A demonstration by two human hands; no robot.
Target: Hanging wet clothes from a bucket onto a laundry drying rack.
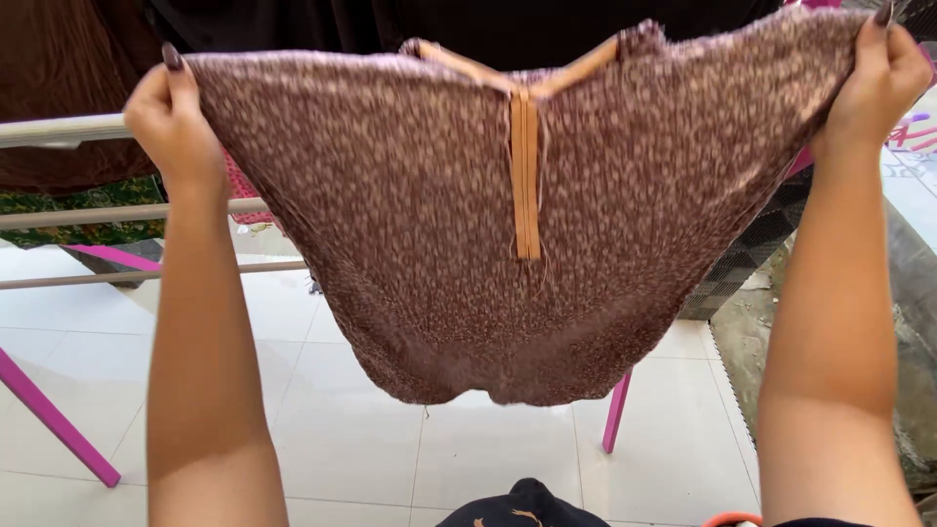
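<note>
Left hand [174, 132]: clenched on the left top corner of the garment, raised high.
Garment [439, 244]: brown, speckled, with a tan neck trim; it is held spread between both hands, so the cloth hangs flat over the drying rack [68, 129].
Right hand [878, 83]: closed on the right top corner, pulled outward so the edge is kept tight.
Floor [322, 439]: white tiles below.

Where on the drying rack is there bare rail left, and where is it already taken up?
The grey rails run bare from the left hand to the frame's left edge. Behind the spread brown patterned garment, held by both hands, right hand, dark clothes crowd the top. The white tiled floor between the pink legs lies open.
</note>
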